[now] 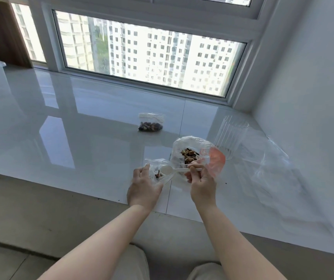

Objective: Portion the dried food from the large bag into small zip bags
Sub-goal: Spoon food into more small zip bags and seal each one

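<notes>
- Glossy white stone makes up the counter (85, 126) I am looking down on, a deep ledge running under a wide window (148, 55).
- My left hand (143, 188) grips the side of a small zip bag (159, 172), holding its mouth open; a few dark pieces of dried food sit in its bottom.
- My right hand (201, 182) pinches the handle of a white plastic spoon (169, 170), fingers curled round it. The bowl of the spoon lies at the mouth of the small bag and looks bare of food.
- The large bag (194, 150) stands just behind my right hand, touching it, its top spread wide. I see brown and dark dried food (189, 154) heaped inside, and an orange-red patch on its right wall.
- A filled zip bag (151, 123) lies flat farther back on the counter, well apart from my hands, with dark food gathered at its near end. I cannot tell whether its strip is pressed closed.
- A clear ribbed glass (231, 136) stands upright just right of the large bag.
- Crumpled clear plastic sheeting (273, 168) lies to the right of the glass, near the white wall.
- A few dark crumbs dot the counter near its front edge.
</notes>
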